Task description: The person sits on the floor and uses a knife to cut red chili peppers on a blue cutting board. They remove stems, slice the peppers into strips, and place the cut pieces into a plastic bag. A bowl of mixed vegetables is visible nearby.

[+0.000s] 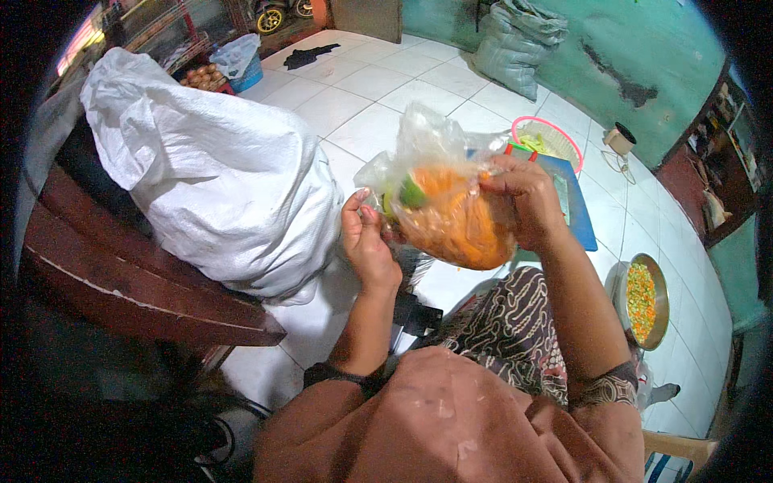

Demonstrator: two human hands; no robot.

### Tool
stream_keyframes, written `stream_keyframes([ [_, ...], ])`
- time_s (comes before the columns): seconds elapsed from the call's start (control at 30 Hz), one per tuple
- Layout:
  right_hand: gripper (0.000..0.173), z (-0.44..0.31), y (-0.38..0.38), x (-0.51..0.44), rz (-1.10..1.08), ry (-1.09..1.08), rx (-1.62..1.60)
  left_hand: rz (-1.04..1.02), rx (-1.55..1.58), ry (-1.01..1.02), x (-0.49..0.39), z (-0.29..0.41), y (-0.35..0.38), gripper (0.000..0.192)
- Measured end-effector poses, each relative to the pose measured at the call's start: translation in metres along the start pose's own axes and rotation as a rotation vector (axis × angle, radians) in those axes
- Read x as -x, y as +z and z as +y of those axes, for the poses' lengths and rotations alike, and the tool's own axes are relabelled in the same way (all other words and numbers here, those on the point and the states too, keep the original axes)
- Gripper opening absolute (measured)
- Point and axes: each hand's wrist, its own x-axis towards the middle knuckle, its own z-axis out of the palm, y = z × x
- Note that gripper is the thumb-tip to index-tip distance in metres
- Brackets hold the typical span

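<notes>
A clear plastic bag (462,223) with orange peelings and some green pieces inside hangs between my two hands. My left hand (368,238) pinches the bag's left side between thumb and fingers. On the other side my right hand (525,196) grips the bag near its upper right edge. Behind and below the right hand lies a blue cutting board (580,208) on the tiled floor, partly hidden, with red handles of some tool at its far edge. A pink-rimmed basket (577,142) with pale green pieces stands beyond the board.
A metal bowl (661,302) of diced orange and green vegetables stands at the right. A big white woven sack (241,181) fills the left, beside dark red wooden furniture (151,296). Farther off are a grey sack (516,51), a blue bucket (249,73) and a beige mug-like container (619,139).
</notes>
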Motion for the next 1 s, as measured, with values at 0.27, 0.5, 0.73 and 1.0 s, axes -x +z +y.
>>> stream_keyframes([
  [0.27,0.019,0.007,0.017,-0.006,-0.006,-0.016,-0.049,-0.194,-0.124,-0.106,0.01,0.006,-0.019,0.034],
  [0.5,0.023,0.103,0.053,-0.052,-0.17,0.15,-0.185,-0.163,-0.04,-0.126,0.01,0.017,-0.026,0.036],
  [0.73,0.021,0.119,0.057,-0.052,-0.368,0.261,0.466,-0.216,-0.129,-0.192,0.004,0.018,-0.011,0.037],
  [1.0,0.037,0.125,0.068,-0.077,-0.43,0.156,1.13,-0.482,-0.365,-0.037,0.032,-0.007,0.012,0.038],
])
